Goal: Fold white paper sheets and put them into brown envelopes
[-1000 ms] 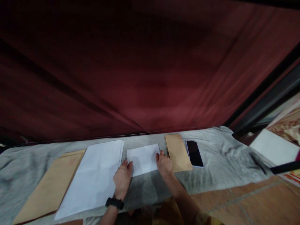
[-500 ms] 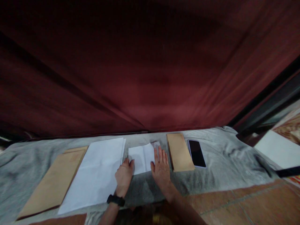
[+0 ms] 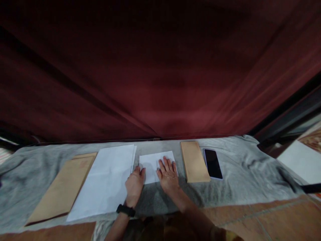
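A small folded white sheet of paper (image 3: 150,161) lies flat on the grey cloth in front of me. My left hand (image 3: 134,184), with a dark band on its wrist, has its fingers closed at the sheet's left edge. My right hand (image 3: 168,176) rests palm down on the right part of the paper, fingers spread, covering some of it. Just left of my left hand is a stack of larger white paper (image 3: 105,177). To the right of my right hand lies a small stack of brown envelopes (image 3: 195,162).
Larger brown envelopes (image 3: 62,187) lie at the far left. A phone (image 3: 213,164) with a dark screen sits beside the small envelopes. Grey cloth (image 3: 245,174) covers the surface, a dark red curtain (image 3: 165,100) hangs behind, and tiled floor (image 3: 250,217) shows in front.
The paper's raised right part now lies flat, and its crease no longer shows. My right hand has shifted slightly left on the sheet, while my left hand stays at the left edge.
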The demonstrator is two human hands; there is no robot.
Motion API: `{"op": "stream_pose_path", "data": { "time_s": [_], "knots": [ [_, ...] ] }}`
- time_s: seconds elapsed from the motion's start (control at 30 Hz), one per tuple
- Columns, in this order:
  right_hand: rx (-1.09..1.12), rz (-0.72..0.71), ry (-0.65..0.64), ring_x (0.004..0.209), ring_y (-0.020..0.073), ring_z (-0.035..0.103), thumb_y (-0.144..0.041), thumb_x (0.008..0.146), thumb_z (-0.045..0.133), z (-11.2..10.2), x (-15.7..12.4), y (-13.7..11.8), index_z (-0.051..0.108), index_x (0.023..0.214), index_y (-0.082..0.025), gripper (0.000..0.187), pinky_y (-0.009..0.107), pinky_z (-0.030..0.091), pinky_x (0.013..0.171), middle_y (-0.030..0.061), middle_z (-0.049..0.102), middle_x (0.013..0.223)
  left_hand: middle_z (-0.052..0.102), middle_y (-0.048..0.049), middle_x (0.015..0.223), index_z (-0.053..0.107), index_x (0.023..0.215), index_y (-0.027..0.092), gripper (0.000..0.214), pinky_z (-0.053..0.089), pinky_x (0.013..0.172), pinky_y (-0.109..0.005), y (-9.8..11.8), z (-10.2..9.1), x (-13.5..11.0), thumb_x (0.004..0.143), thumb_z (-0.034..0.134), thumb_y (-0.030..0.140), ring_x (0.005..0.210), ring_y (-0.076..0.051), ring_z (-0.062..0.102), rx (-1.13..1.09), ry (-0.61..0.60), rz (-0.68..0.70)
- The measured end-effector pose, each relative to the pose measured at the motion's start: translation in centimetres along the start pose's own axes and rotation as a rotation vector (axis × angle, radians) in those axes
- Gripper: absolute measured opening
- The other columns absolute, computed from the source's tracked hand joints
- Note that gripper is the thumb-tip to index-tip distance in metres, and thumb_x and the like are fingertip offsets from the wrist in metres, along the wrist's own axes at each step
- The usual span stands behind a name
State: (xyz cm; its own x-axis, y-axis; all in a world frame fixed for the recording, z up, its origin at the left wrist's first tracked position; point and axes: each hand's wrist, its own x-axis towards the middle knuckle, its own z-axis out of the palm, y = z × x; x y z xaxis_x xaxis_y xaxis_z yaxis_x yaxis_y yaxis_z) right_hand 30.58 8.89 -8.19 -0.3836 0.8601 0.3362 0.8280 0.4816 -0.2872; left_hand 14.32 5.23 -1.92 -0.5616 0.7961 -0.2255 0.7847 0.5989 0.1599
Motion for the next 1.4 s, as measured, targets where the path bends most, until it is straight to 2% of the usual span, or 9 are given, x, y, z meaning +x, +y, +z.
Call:
{"op": "stream_pose_path", "data": {
  "time_s": [0.4,0.5,0.6,0.7,0.8,0.87,1.0,1.17,1.4],
  "knots": [
    [-0.039,0.020,-0.032,0.146,0.0327,0.040,-0.057,0.099,0.052,-0.4,-0.2,0.4,0.047,0.152,-0.025,0.061,0.056,0.029,0.117,0.0148,0.040,0.161,0.076,-0.0153,0.093,0.057,0.130,0.013,0.045,0.047,0.072,-0.033,0.1,0.8,-0.5,0.106,0.032,0.041,0.088,-0.027,0.074,0.015,0.046,-0.023],
    [-0.038,0.021,-0.036,0.145,0.0336,0.041,-0.055,0.100,0.053,-0.5,-0.1,0.3,0.048,0.151,-0.025,0.060,0.058,0.030,0.117,0.0152,0.041,0.160,0.075,-0.0143,0.092,0.055,0.133,0.012,0.043,0.048,0.072,-0.033,-0.1,0.8,-0.9,0.105,0.033,0.037,0.082,-0.026,0.072,0.035,0.112,0.012],
    [-0.050,0.021,-0.052,0.146,0.0340,0.040,-0.050,0.102,0.051,-0.4,-0.1,0.3,0.048,0.151,-0.024,0.056,0.059,0.028,0.117,0.0160,0.040,0.160,0.071,-0.0181,0.113,0.052,0.139,0.011,0.042,0.050,0.088,-0.038,0.1,1.3,-1.5,0.103,0.034,0.025,0.100,-0.027,0.069,0.051,0.274,0.130],
    [-0.066,0.008,-0.077,0.148,0.0336,0.036,-0.040,0.104,0.046,0.0,-0.3,0.5,0.045,0.153,-0.025,0.052,0.060,0.025,0.119,0.0149,0.035,0.163,0.059,-0.0207,0.139,0.045,0.148,0.012,0.049,0.044,0.107,-0.046,1.8,2.8,-2.3,0.100,0.032,0.017,0.127,-0.030,0.057,-0.019,0.415,0.375],
    [-0.084,-0.029,-0.111,0.151,0.0337,0.031,-0.031,0.102,0.046,0.4,-0.6,0.8,0.038,0.157,-0.024,0.057,0.059,0.022,0.121,0.0136,0.031,0.165,0.047,-0.0109,0.157,0.038,0.154,0.020,0.052,0.039,0.117,-0.044,4.1,5.1,-2.7,0.103,0.036,0.031,0.145,-0.025,0.043,-0.089,0.412,0.617],
    [-0.089,-0.059,-0.130,0.152,0.0337,0.028,-0.029,0.100,0.048,0.5,-0.7,1.0,0.034,0.159,-0.023,0.061,0.058,0.021,0.121,0.0134,0.029,0.165,0.044,-0.0123,0.159,0.032,0.157,0.018,0.057,0.036,0.120,-0.049,5.1,6.5,-2.6,0.104,0.037,0.038,0.149,-0.027,0.037,-0.144,0.381,0.695],
    [-0.088,-0.056,-0.139,0.151,0.0339,0.030,-0.027,0.100,0.048,0.4,-0.6,1.1,0.033,0.159,-0.025,0.061,0.058,0.022,0.121,0.0136,0.029,0.166,0.045,-0.0159,0.158,0.032,0.157,0.013,0.058,0.035,0.121,-0.049,4.6,7.9,-1.7,0.105,0.032,0.040,0.149,-0.026,0.038,-0.187,0.326,0.681],
    [-0.067,-0.007,-0.084,0.150,0.0326,0.034,-0.027,0.102,0.045,0.3,-0.4,0.9,0.041,0.156,-0.025,0.053,0.058,0.024,0.120,0.0131,0.034,0.164,0.042,-0.0138,0.160,0.036,0.156,0.012,0.056,0.029,0.125,-0.047,2.3,7.3,-1.0,0.105,0.032,0.036,0.151,-0.024,0.033,-0.109,0.350,0.614],
    [-0.059,0.025,0.045,0.147,0.0292,0.038,-0.033,0.104,0.046,0.5,-0.6,1.9,0.045,0.152,-0.010,0.053,0.049,0.031,0.118,0.0183,0.043,0.158,0.040,-0.0214,0.159,0.039,0.153,0.002,0.064,0.029,0.124,-0.047,0.4,6.5,-1.2,0.104,0.032,0.043,0.152,-0.030,0.031,-0.047,0.417,0.491]
  ]
}}
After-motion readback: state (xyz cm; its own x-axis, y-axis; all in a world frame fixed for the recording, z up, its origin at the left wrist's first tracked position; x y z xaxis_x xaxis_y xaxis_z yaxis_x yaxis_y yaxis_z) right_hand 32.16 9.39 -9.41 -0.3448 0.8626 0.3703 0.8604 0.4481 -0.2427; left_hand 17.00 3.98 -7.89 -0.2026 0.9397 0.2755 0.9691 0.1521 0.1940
